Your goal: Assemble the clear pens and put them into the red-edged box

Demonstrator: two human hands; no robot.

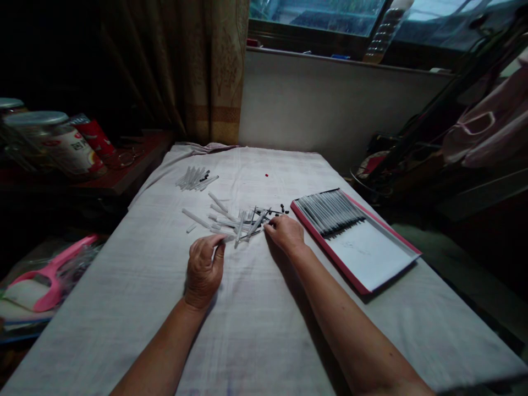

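My left hand [205,269] is closed in a pinch at the near left edge of a loose pile of pen parts [241,221]. A pale, clear pen barrel [228,237] sticks out at its fingertips. On the pile's right side my right hand [285,234] is also closed, thumb and finger pressed together near dark, thin refills [252,235]. What that hand holds is too small and hidden to make out. Small black caps [282,209] lie just beyond its fingers. Clear barrels point in several directions between the two hands.
Right of my hands, a red-edged tray [363,269] holds a row of black-ended pens [330,212]. Farther back lie a bundle of clear barrels [193,179] and a tiny red piece [267,175]. Jars [61,146] stand on a side table; a pink-handled object [53,275] sits lower left.
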